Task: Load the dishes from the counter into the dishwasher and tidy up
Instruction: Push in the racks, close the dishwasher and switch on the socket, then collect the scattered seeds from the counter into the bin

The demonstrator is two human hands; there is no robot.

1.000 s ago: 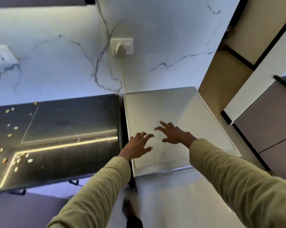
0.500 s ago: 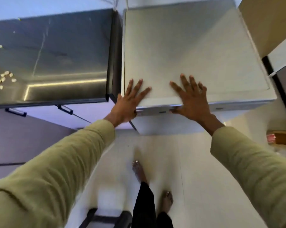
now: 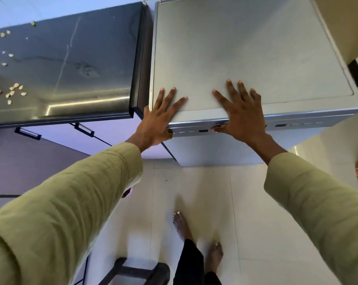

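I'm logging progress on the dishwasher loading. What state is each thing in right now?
dishwasher: door shut, top bare.
left hand: fingers flat on the dishwasher's top, thumb down at the front edge.
right hand: fingers spread on the top, thumb at the control strip.
control strip: facing forward, display unreadable.
counter: scattered with small pale scraps.

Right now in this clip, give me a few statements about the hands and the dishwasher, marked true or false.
1. Both hands lie on the dishwasher top. True.
2. The left hand holds a plate. False: it holds nothing, fingers spread flat.
3. The right hand has its thumb at the front control strip. True.
4. The dishwasher door hangs open. False: no open door shows.
5. Small scraps lie on the dark counter. True.
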